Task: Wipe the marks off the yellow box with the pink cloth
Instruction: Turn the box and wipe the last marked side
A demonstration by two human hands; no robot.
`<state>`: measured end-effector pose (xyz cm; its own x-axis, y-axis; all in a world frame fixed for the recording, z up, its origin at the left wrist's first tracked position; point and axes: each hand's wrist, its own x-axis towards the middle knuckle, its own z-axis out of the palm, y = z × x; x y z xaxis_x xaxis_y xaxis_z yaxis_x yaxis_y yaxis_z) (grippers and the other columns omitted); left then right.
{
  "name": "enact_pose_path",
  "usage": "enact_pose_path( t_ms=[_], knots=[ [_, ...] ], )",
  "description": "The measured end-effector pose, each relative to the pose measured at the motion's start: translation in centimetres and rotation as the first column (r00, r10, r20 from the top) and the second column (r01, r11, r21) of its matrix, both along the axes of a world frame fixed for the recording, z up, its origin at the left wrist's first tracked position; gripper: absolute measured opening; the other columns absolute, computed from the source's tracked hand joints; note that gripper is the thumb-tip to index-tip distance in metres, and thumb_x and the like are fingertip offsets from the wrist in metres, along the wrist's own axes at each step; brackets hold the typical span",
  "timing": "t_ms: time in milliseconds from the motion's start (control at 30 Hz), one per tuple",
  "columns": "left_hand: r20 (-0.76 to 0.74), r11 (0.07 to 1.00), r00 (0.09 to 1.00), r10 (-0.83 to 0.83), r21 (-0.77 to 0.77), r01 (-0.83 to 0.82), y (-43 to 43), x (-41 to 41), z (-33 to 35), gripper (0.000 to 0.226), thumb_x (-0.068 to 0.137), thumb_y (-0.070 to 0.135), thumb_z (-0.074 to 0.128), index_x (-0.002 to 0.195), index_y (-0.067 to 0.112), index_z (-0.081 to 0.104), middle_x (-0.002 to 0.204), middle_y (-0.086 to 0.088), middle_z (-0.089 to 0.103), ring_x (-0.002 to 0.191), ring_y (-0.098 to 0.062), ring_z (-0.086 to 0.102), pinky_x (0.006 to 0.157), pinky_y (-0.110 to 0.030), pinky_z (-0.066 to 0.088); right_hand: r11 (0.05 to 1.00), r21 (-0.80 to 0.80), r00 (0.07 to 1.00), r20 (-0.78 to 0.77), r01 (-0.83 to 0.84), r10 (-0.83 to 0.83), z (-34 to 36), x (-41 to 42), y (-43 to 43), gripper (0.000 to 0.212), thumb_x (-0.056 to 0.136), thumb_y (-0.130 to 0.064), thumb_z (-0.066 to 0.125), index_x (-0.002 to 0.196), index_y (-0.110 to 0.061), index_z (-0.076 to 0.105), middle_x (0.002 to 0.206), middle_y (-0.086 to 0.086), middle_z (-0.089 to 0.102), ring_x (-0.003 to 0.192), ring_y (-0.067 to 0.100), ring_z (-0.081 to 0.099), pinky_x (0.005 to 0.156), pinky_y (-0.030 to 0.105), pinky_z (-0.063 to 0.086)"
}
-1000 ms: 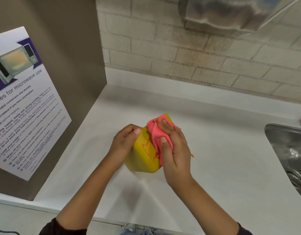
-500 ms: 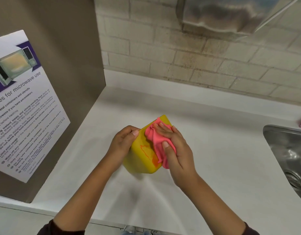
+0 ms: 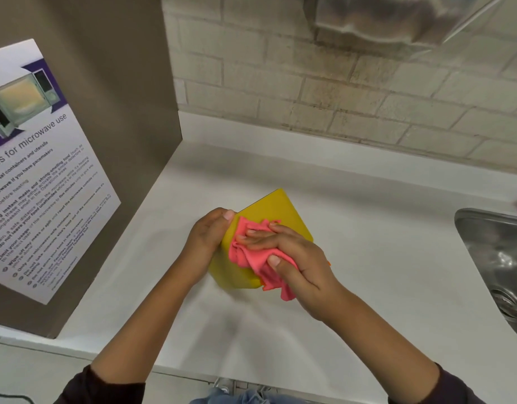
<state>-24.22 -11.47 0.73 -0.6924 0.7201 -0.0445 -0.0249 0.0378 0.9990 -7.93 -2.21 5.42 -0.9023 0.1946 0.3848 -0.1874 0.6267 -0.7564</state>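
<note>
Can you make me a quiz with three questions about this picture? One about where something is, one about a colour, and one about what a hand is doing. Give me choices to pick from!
1. Where is the metal sink?
A. At the right edge of the white counter
B. Under the microwave poster
C. On top of the box

2. What colour is the cloth?
A. Blue
B. Pink
C. Green

3. What is the left hand doing?
A. Resting flat on the counter
B. Pointing at the poster
C. Gripping the side of the yellow box

Answers:
1. A, the sink sits in the counter at the right side of the picture.
2. B, the crumpled cloth under the right hand is pink.
3. C, the left hand's fingers wrap the box's left edge while the right hand presses the cloth on it.
</note>
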Motion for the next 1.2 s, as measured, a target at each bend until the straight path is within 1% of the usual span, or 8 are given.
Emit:
enact_pose_path(
  t_ms=[200,400,567,667,767,933,1067,1200],
  knots=[
    [-0.043,0.996,0.999,0.031,-0.083,-0.034,0.3,-0.5,-0.5,0.029,0.071,0.048,0.041,0.062,0.038,0.067,0.059,0.023,0.065,0.054,0.01,0.056,0.055,-0.009,0.044,0.996,0.042,0.992,0.098,-0.08,0.075,0.5,1.4,0.1,0.036,0.091,-0.02,0.038,0.116,-0.013,0.062,0.123,-0.003,0.064,0.125,0.009,0.049,0.111,0.032,0.028],
    [-0.047,0.993,0.998,0.043,-0.106,-0.047,0.1,-0.2,-0.3,0.027,0.07,0.046,0.041,0.066,0.03,0.062,0.061,0.017,0.064,0.054,0.012,0.054,0.061,-0.022,0.042,0.987,0.053,0.973,0.185,-0.149,0.137,0.8,3.3,0.2,0.033,0.093,-0.022,0.038,0.115,-0.019,0.063,0.122,-0.003,0.065,0.123,0.011,0.05,0.11,0.039,0.03],
    [-0.057,0.995,0.997,0.056,-0.076,-0.06,-0.2,0.3,0.3,0.043,0.059,0.064,0.038,0.071,0.026,0.055,0.073,0.006,0.058,0.071,-0.009,0.053,0.068,-0.027,0.041,0.962,0.17,0.929,0.342,-0.212,0.144,-0.6,6.2,1.5,0.029,0.096,-0.027,0.038,0.114,-0.026,0.061,0.124,-0.007,0.063,0.123,0.011,0.051,0.103,0.041,0.039],
    [-0.03,0.991,0.996,0.088,-0.101,-0.091,-0.6,0.0,0.6,0.041,0.061,0.063,0.038,0.071,0.027,0.054,0.076,0.004,0.058,0.074,-0.014,0.051,0.071,-0.033,0.041,0.961,-0.274,0.918,0.373,-0.031,0.136,-1.1,7.6,1.8,0.029,0.09,-0.015,0.043,0.105,-0.017,0.067,0.115,-0.001,0.069,0.115,0.012,0.058,0.094,0.033,0.048],
    [-0.04,0.994,0.998,0.056,-0.087,-0.06,-0.8,0.1,0.5,0.046,0.057,0.066,0.038,0.074,0.029,0.058,0.079,0.005,0.061,0.075,-0.011,0.055,0.073,-0.032,0.043,0.482,-0.867,0.989,0.146,0.123,0.009,-0.2,7.7,2.2,0.022,0.077,-0.011,0.054,0.087,-0.011,0.073,0.092,0.012,0.073,0.092,0.033,0.068,0.075,0.039,0.055],
    [-0.063,0.997,0.996,-0.06,-0.045,0.057,-1.3,0.3,-0.1,0.039,0.061,0.063,0.044,0.079,0.036,0.067,0.081,0.013,0.069,0.081,-0.005,0.061,0.075,-0.025,0.047,-0.047,-0.999,0.969,-0.014,-0.027,-0.246,0.5,6.5,2.7,0.03,0.05,-0.015,0.078,0.077,-0.002,0.075,0.082,0.015,0.074,0.08,0.025,0.072,0.065,0.037,0.058],
    [-0.026,0.981,0.981,-0.193,0.0,0.193,-2.3,-0.1,0.4,0.042,0.06,0.056,0.056,0.093,0.032,0.063,0.086,0.02,0.071,0.081,0.003,0.063,0.071,-0.012,0.048,-0.233,-0.964,0.95,-0.049,-0.125,-0.307,0.6,5.1,3.2,0.057,0.04,-0.007,0.086,0.094,-0.001,0.071,0.11,0.019,0.067,0.119,0.035,0.053,0.105,0.053,0.037],
    [0.042,0.934,0.933,-0.356,-0.011,0.357,-3.9,-1.1,1.0,0.074,0.047,0.055,0.076,0.111,0.022,0.058,0.099,0.012,0.071,0.092,-0.006,0.064,0.073,-0.015,0.05,-0.249,-0.954,0.957,-0.097,-0.168,-0.274,0.1,4.7,3.2,0.051,0.042,-0.004,0.088,0.091,-0.001,0.073,0.104,0.018,0.07,0.112,0.033,0.059,0.104,0.058,0.033]
  ],
)
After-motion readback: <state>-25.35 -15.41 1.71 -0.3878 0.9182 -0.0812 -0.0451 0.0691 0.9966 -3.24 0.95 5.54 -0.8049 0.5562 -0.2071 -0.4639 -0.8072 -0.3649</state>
